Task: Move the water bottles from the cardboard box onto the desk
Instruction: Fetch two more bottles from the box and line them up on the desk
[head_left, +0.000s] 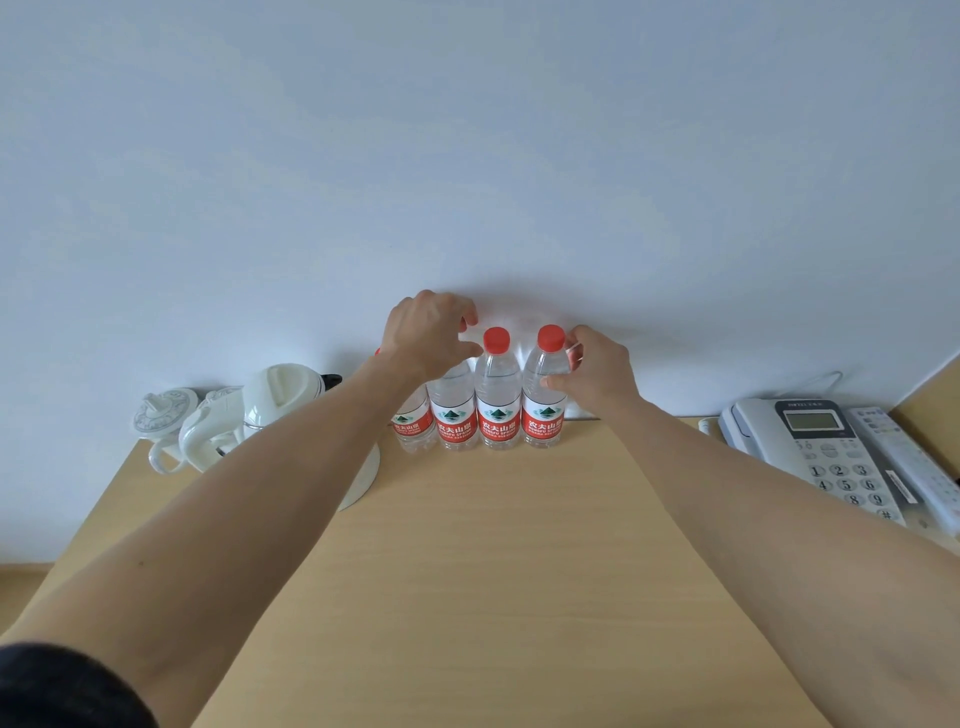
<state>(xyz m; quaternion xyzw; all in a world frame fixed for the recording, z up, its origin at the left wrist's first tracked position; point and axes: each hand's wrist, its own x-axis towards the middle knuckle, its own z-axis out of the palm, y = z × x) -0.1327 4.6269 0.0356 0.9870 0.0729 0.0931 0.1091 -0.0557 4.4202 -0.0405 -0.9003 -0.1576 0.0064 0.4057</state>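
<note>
Four water bottles stood in a row at the back of the desk (493, 561), against the wall.

Left of the row, a white kettle (283, 400) is partly covered by the left arm. The left hand (428, 332) is curled over the top of the second bottle (456, 415), its cap hidden; the first bottle (413, 426) is mostly masked. The right hand (597, 366) pinches the neck of the fourth bottle (543, 410). A nudge could topple the close-packed third bottle (497, 410). The cardboard box is not seen.

Four water bottles (498, 395), one kettle (280, 400), one teapot (166, 415), one telephone (810, 441), two hands (431, 332)
</note>
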